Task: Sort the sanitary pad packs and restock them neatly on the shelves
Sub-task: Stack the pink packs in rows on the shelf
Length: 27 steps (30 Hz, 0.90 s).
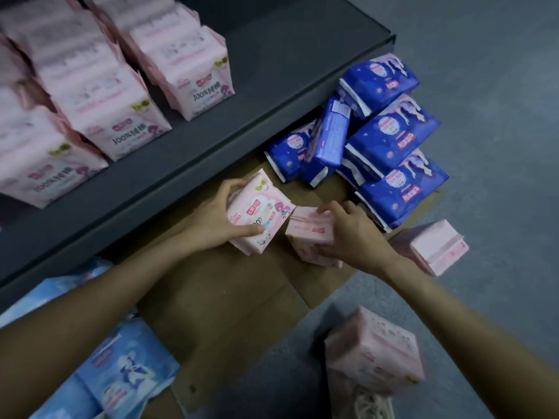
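Note:
My left hand (216,216) grips a pink pad pack (263,211), printed face up, just in front of the dark shelf (187,164). Right beside it my right hand (354,231) closes over a second pink pack (311,234) that rests on flattened cardboard (217,300) on the floor. Rows of matching pink packs (99,95) stand upright on the shelf at upper left. A pile of dark blue packs (378,137) lies on the floor at the shelf's right end. Light blue packs (121,376) lie at lower left.
Two more pink packs lie loose on the grey floor: one at right (432,246), one near the bottom (375,355). The shelf's front edge overhangs the cardboard. Bare shelf surface (287,55) shows to the right of the pink rows.

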### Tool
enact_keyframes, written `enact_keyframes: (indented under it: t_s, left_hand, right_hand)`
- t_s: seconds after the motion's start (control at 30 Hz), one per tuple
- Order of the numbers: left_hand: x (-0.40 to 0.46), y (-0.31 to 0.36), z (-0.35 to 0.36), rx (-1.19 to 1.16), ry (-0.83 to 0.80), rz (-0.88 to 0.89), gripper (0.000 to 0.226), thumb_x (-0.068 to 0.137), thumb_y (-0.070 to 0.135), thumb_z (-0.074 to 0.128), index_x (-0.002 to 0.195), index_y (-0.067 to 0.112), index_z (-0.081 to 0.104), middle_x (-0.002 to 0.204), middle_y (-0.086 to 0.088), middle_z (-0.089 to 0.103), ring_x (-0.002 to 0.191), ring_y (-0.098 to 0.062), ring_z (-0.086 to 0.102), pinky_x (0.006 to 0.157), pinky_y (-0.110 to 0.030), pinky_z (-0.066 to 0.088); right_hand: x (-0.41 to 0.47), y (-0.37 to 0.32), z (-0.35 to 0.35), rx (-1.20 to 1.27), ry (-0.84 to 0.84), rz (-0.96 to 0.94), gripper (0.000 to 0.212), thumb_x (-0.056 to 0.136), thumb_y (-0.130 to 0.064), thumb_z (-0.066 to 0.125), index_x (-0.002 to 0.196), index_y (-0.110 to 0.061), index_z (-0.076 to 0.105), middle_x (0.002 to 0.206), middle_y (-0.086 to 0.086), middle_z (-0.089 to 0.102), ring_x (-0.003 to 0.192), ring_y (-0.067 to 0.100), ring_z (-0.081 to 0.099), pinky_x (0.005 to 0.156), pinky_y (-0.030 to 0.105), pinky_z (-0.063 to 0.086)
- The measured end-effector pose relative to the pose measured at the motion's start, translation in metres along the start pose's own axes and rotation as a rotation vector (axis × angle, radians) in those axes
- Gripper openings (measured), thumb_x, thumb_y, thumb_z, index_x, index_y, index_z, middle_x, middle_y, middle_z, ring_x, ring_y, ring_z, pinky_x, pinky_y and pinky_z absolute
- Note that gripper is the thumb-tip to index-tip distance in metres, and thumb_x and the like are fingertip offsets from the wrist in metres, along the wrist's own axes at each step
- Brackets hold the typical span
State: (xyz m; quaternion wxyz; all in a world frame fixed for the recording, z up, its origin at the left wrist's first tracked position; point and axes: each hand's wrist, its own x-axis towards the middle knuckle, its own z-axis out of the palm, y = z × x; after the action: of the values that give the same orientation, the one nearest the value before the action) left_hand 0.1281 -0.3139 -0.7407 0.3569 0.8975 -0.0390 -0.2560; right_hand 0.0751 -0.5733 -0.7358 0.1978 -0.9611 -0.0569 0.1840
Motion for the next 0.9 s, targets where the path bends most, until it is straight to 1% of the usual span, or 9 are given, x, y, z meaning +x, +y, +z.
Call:
enact_keyframes:
  t_s: [0.1,0.2,0.3,0.4,0.5,0.57,0.63,0.73,0.9]
  left_hand:
    - [-0.011,-0.011,-0.02,0.008,-0.021,-0.008,0.082,0.064,0.046,0.083,0.123,0.047,0.026,0.118,0.014,0.051,0.103,-0.007,0.055,0.079,-0.032,0.055]
    - [-0.019,-0.014,-0.037,0.053,-0.021,0.002,0.082,0.064,0.049,0.082,0.126,0.047,0.029,0.119,0.016,0.054,0.1,-0.006,0.059,0.073,-0.03,0.055]
    - [-0.03,-0.006,-0.055,0.069,0.056,0.033,0.078,0.068,0.053,0.078,0.128,0.048,0.029,0.12,0.022,0.05,0.098,-0.003,0.057,0.067,-0.023,0.05]
    - [-0.04,0.005,-0.075,0.051,0.141,0.033,0.076,0.071,0.057,0.071,0.133,0.045,0.029,0.122,0.023,0.048,0.101,-0.004,0.055,0.076,-0.025,0.048]
    - [-0.051,0.018,-0.093,0.032,0.205,0.031,0.076,0.07,0.06,0.069,0.133,0.048,0.029,0.123,0.022,0.048,0.104,-0.006,0.054,0.084,-0.03,0.047]
    - [-0.054,0.029,-0.104,0.051,0.244,0.037,0.078,0.068,0.06,0.07,0.133,0.048,0.029,0.123,0.019,0.05,0.101,-0.006,0.055,0.081,-0.03,0.048]
    - [-0.053,0.043,-0.117,0.063,0.311,0.057,0.081,0.067,0.061,0.075,0.133,0.047,0.03,0.123,0.017,0.05,0.1,-0.008,0.054,0.08,-0.03,0.048]
    - [-0.042,0.073,-0.139,0.006,0.431,0.083,0.081,0.065,0.058,0.076,0.131,0.047,0.03,0.119,0.019,0.049,0.103,-0.01,0.053,0.084,-0.034,0.047]
    - [0.001,0.106,-0.161,-0.044,0.527,0.195,0.08,0.069,0.038,0.081,0.131,0.042,0.032,0.121,0.02,0.046,0.109,-0.008,0.049,0.083,-0.034,0.047]
  right_hand:
    - [0.015,-0.012,0.003,-0.244,-0.013,-0.11,0.085,0.073,-0.06,0.067,0.141,-0.024,0.031,0.127,0.001,0.042,0.105,0.014,0.041,0.082,0.022,0.033]
    - [0.026,-0.021,-0.004,-0.251,-0.038,-0.138,0.08,0.07,-0.061,0.068,0.132,-0.02,0.042,0.12,-0.001,0.044,0.097,0.011,0.039,0.081,0.023,0.034]
    - [0.033,-0.031,-0.03,0.046,-0.002,-0.122,0.074,0.065,-0.041,0.08,0.125,-0.016,0.046,0.113,-0.003,0.045,0.103,0.015,0.046,0.081,0.024,0.037]
    - [0.038,-0.038,-0.069,0.259,0.025,-0.129,0.068,0.065,-0.023,0.082,0.123,-0.018,0.046,0.107,-0.005,0.048,0.098,0.013,0.05,0.073,0.018,0.034]
    - [0.047,-0.044,-0.112,0.447,-0.077,-0.183,0.062,0.069,-0.01,0.08,0.118,-0.029,0.047,0.109,-0.01,0.058,0.096,0.005,0.058,0.077,0.012,0.045]
    - [0.054,-0.045,-0.14,0.62,-0.174,-0.206,0.063,0.07,-0.002,0.08,0.116,-0.032,0.049,0.109,-0.008,0.063,0.096,0.003,0.063,0.077,0.019,0.053]
    - [0.061,-0.046,-0.162,0.683,-0.177,-0.214,0.064,0.061,-0.012,0.082,0.113,-0.032,0.05,0.105,-0.008,0.064,0.093,0.002,0.064,0.072,0.02,0.054]
    - [0.072,-0.048,-0.189,0.619,-0.13,-0.222,0.07,0.042,-0.036,0.072,0.108,-0.037,0.048,0.103,-0.012,0.06,0.089,-0.004,0.061,0.069,0.016,0.049]
    - [0.083,-0.046,-0.191,0.505,-0.008,-0.235,0.068,0.039,-0.038,0.068,0.102,-0.039,0.043,0.104,-0.007,0.052,0.099,0.012,0.051,0.074,0.024,0.048]
